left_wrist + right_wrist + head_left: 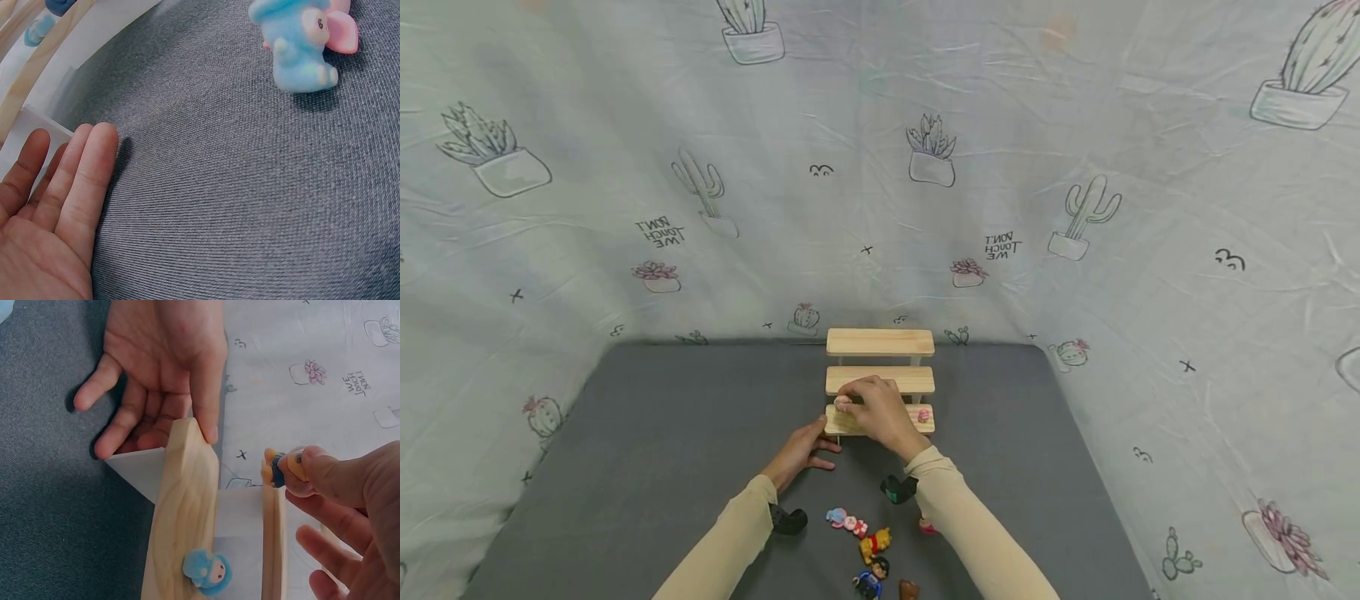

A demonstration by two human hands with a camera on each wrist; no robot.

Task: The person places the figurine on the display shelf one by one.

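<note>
On the grey desk (647,433), the left hand (797,454) lies flat with fingers straight against the left end of the wooden stepped shelf (880,342), while the right hand (880,412) pinches a small figurine (278,469) at the middle step's edge, above a blue figurine (206,572) on the lowest step.

Grey mat (662,433), cactus-print cloth (1075,125), pale wooden steps (880,342)

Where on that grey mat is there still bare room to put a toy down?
Bare mat lies left of the wooden steps and right of them. It is crowded between the forearms, where toys cluster; the top step looks bare too.
</note>
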